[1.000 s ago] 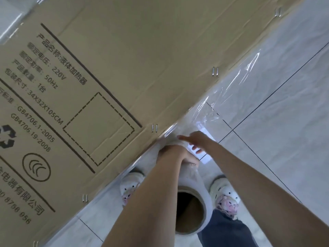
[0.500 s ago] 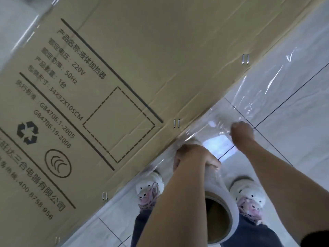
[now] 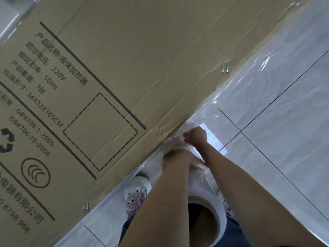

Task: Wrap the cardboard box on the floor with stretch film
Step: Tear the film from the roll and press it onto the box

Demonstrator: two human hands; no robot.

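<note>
A large brown cardboard box (image 3: 142, 59) with printed black text and staples fills the upper left of the view. Clear stretch film (image 3: 249, 82) runs along its lower right edge and down to a white roll (image 3: 217, 207) with a brown cardboard core, held upright between my arms. My left hand (image 3: 179, 157) grips the top of the roll. Just above it, beside the box edge, my right hand (image 3: 196, 135) is closed on a bunched piece of film.
White floor tiles (image 3: 284, 148) with dark grout lines spread to the right. My white and pink shoes (image 3: 136, 193) stand on the floor close to the box edge, with dark trouser legs below them.
My right hand has come back from the right toward the box edge and now pinches the film just above my left hand. The view has shifted slightly.
</note>
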